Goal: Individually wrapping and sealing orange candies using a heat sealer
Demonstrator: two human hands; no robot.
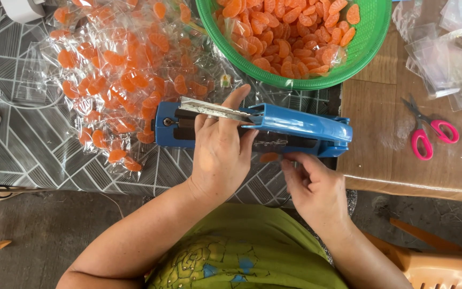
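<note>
Here clear candy packets heap behind blue sealer.

A long blue plastic heat sealer lies across the frame's centre, arm lowered; a small clear packet of orange candy sits at its lower edge.

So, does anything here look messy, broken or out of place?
Nothing looks damaged or spilled. The sealed candy packets lie in a loose heap beside the blue sealer, and the pink scissors rest open on the wooden table.
</note>
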